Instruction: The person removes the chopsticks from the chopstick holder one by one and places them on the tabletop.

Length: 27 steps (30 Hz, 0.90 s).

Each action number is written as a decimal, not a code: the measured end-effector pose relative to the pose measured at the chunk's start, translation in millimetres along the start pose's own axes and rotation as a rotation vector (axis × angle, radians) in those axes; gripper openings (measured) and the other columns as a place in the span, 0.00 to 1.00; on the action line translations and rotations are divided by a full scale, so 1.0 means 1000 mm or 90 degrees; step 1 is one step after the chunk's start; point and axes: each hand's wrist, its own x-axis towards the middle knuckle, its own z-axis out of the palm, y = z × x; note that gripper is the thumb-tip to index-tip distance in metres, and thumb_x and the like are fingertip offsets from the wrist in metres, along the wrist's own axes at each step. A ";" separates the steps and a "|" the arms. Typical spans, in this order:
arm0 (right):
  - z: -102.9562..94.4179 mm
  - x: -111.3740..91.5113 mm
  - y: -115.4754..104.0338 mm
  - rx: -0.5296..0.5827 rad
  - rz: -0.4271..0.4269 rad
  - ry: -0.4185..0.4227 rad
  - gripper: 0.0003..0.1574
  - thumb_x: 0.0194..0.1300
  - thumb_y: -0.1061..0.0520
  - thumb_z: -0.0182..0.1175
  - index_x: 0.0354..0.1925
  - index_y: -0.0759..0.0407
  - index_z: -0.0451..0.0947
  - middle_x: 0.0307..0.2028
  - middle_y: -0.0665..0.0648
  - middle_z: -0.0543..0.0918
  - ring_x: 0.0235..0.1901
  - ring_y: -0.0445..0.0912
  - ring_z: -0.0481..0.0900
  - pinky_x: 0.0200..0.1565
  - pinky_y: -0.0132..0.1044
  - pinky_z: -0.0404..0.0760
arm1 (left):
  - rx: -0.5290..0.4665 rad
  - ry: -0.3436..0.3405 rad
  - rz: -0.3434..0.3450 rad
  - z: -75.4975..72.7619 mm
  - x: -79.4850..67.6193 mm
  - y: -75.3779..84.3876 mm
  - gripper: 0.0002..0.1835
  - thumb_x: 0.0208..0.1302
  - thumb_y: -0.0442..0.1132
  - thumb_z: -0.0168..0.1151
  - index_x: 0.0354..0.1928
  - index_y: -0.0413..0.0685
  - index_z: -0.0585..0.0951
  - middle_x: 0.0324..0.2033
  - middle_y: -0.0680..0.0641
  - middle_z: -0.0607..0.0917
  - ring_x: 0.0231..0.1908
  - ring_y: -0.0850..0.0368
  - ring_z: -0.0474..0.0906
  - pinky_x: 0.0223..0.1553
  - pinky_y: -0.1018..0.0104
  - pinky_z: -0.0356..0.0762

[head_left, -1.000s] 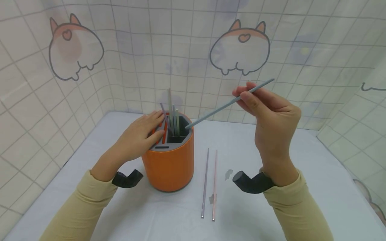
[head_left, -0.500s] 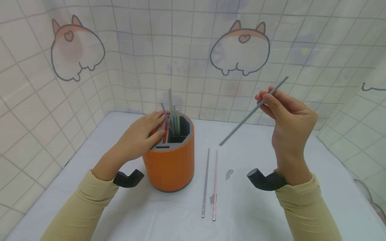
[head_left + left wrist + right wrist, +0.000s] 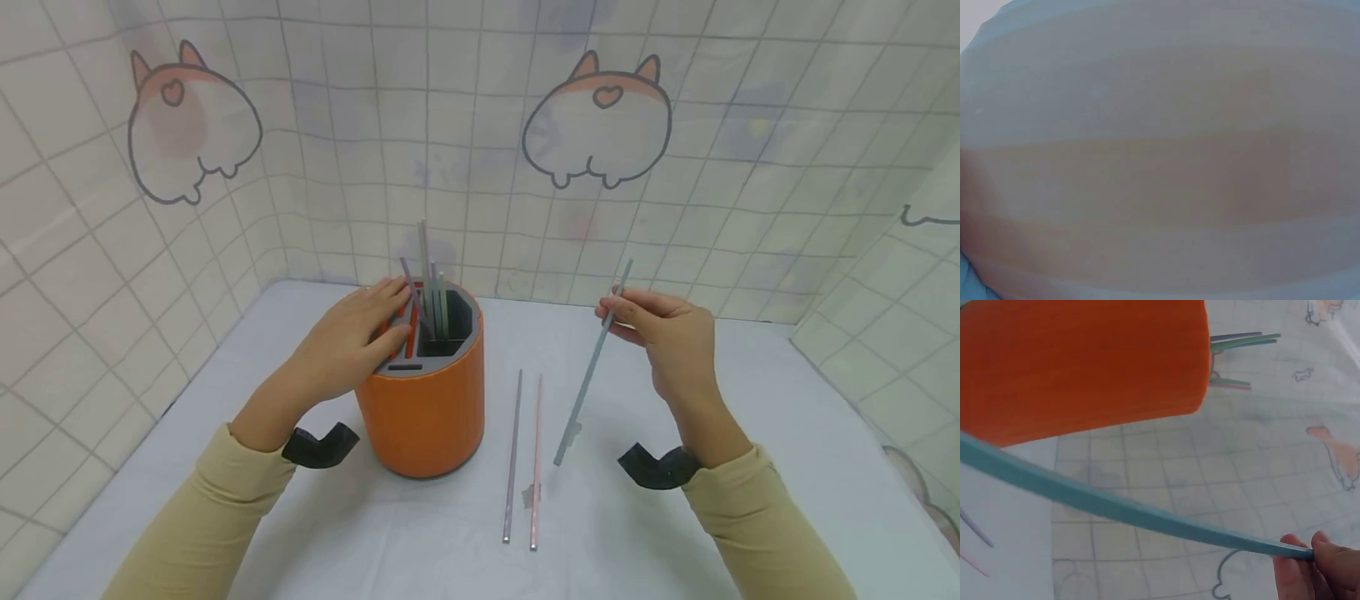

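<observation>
My right hand (image 3: 660, 329) pinches a blue-grey chopstick (image 3: 588, 375) near its upper end. The chopstick slants down and left, its lower end close over the table. My left hand (image 3: 337, 350) rests with fingers spread on the grey slotted top of an orange utensil holder (image 3: 420, 421). Several more chopsticks (image 3: 442, 308) stand in the holder's large opening. A purple chopstick (image 3: 513, 467) and a pink chopstick (image 3: 536, 475) lie side by side right of the holder. In the right wrist view the thumb and fingertips grip the chopstick (image 3: 1135, 515). A blurred brownish surface fills the left wrist view.
The white table (image 3: 420, 550) backs onto a grid-patterned curtain (image 3: 480, 150) with cartoon animals, which also rises at both sides. Small grey marks (image 3: 576, 433) show on the tabletop near the loose chopsticks.
My right hand moved the blue-grey chopstick away from the holder's opening, first right, then down toward the table and back left, tilting it steeper. The left hand stayed on the holder.
</observation>
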 end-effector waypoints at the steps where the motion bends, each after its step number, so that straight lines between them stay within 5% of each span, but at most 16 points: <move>1: -0.001 0.001 0.003 0.004 0.017 -0.012 0.06 0.59 0.61 0.71 0.37 0.59 0.89 0.30 0.48 0.91 0.33 0.41 0.90 0.42 0.32 0.87 | -0.001 0.000 0.001 0.000 0.000 0.001 0.31 0.78 0.49 0.42 0.77 0.42 0.57 0.78 0.43 0.56 0.78 0.42 0.47 0.79 0.44 0.44; 7: -0.008 0.006 0.026 -0.036 0.136 -0.068 0.02 0.61 0.60 0.70 0.34 0.53 0.88 0.29 0.46 0.90 0.33 0.39 0.90 0.43 0.30 0.87 | 0.003 -0.003 -0.003 -0.002 0.000 0.002 0.31 0.78 0.49 0.42 0.77 0.42 0.57 0.78 0.43 0.56 0.79 0.43 0.47 0.79 0.44 0.43; 12: -0.009 0.007 0.046 -0.070 0.220 -0.083 0.16 0.63 0.59 0.68 0.47 0.66 0.84 0.29 0.45 0.90 0.33 0.37 0.89 0.44 0.29 0.86 | 0.007 -0.008 -0.007 -0.002 0.000 0.002 0.32 0.79 0.50 0.42 0.77 0.42 0.57 0.78 0.42 0.55 0.79 0.43 0.46 0.79 0.43 0.43; 17: -0.007 0.008 0.062 -0.095 0.277 -0.081 0.32 0.65 0.58 0.67 0.60 0.78 0.73 0.29 0.44 0.89 0.33 0.36 0.89 0.43 0.29 0.86 | 0.006 -0.007 -0.006 -0.002 0.000 0.002 0.32 0.78 0.50 0.42 0.77 0.42 0.57 0.78 0.42 0.56 0.79 0.43 0.47 0.79 0.43 0.43; 27: -0.009 0.006 0.093 -0.135 0.344 -0.100 0.29 0.67 0.57 0.65 0.59 0.74 0.75 0.35 0.49 0.90 0.34 0.37 0.89 0.41 0.27 0.86 | -0.001 -0.005 -0.008 0.000 0.000 0.000 0.32 0.78 0.50 0.43 0.77 0.42 0.58 0.78 0.43 0.56 0.79 0.44 0.47 0.79 0.44 0.43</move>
